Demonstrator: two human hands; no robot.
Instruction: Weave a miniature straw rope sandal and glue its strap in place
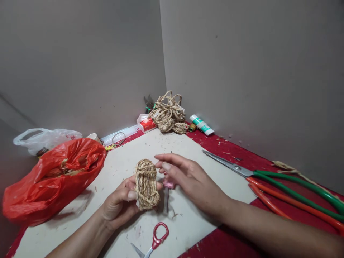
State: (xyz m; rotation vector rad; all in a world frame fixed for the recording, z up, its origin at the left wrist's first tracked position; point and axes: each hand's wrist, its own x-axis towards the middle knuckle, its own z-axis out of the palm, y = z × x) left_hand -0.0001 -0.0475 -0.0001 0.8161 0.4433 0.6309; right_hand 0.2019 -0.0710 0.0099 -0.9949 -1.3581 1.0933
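Note:
My left hand (125,200) is closed round a small oval bundle of braided straw rope (147,184), thumb on its near face and fingers behind. The bundle stands upright, with cords running lengthwise and wraps across both ends. My right hand (185,175) is just right of it, index finger and thumb apart near its upper side, with nothing visible between them. Under the right hand's curled fingers is a slim pink-and-grey tool (168,184); whether the fingers touch it I cannot tell. Small red-handled scissors (158,238) lie on the white board (129,236) below the hands.
Large shears with green and orange handles (249,172) lie at right. A red plastic bag (56,179) bulges at left beside a white bag (45,138). At the back sit a heap of straw rope (169,116), a red packet (147,124) and a green-white tube (202,124).

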